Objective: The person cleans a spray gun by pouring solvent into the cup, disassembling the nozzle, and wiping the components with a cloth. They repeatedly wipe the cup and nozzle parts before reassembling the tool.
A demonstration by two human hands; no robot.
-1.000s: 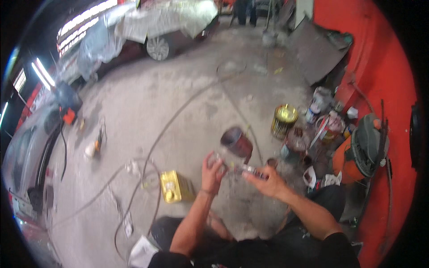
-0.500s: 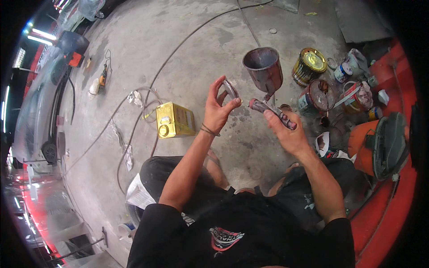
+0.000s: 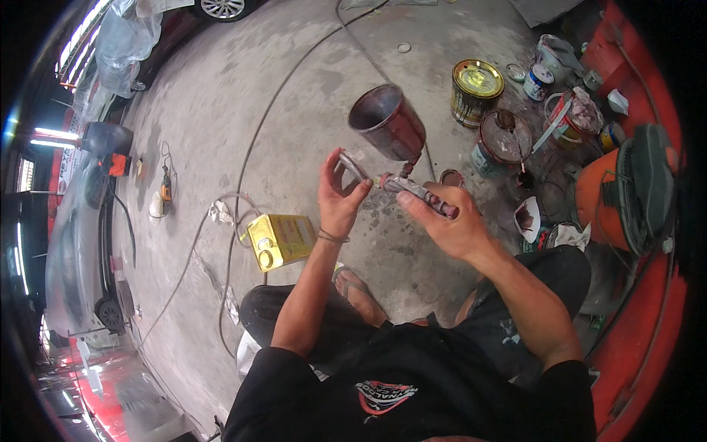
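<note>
My right hand [image 3: 455, 219] grips a paint-stained spray gun [image 3: 418, 194] by its body. The gun's dark, reddish-smeared cup [image 3: 403, 131] sits uncovered above it, its mouth tilted to the left. My left hand [image 3: 340, 206] pinches the edge of a thin round lid [image 3: 355, 166] between thumb and fingers, just left of the gun's front end. A small gap seems to lie between lid and gun. Left of that forearm a gold rectangular can [image 3: 280, 240] with a round cap stands on the floor.
Open paint tins [image 3: 477, 85], a paint-streaked bucket [image 3: 502, 144] and a tub with rags [image 3: 578, 118] crowd the right side. Beyond them stands an orange-and-black bucket-shaped container [image 3: 600, 199]. A hose [image 3: 259, 121] snakes over the concrete. A plastic-covered car [image 3: 77, 228] is at far left.
Both hands have shifted left and closer together, with lid and spray gun. The gun's cup now leans more to the left. The whole view has also turned slightly.
</note>
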